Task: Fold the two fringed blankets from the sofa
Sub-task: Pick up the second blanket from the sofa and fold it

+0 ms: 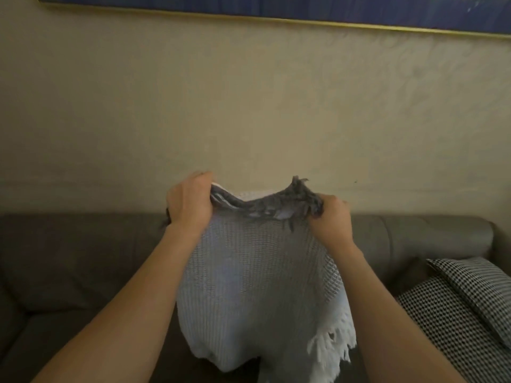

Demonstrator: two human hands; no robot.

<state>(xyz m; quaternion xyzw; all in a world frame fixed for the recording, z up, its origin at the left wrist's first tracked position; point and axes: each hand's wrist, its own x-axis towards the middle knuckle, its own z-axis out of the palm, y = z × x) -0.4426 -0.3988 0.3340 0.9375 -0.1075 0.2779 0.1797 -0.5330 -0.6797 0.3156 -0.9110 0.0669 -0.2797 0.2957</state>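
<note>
We hold the pale blanket (257, 272) up in front of the sofa (83, 258) — left hand (190, 201) and right hand (331, 219) each clenched on its top edge. This edge runs left to right and the cloth hangs straight down between our arms — both hands equally near.

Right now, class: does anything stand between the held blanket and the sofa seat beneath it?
Nothing visible does. The left hand and right hand grip the fringed blanket by its top edge; it hangs above the sofa seat. The houndstooth cushions lie off to its right.
</note>
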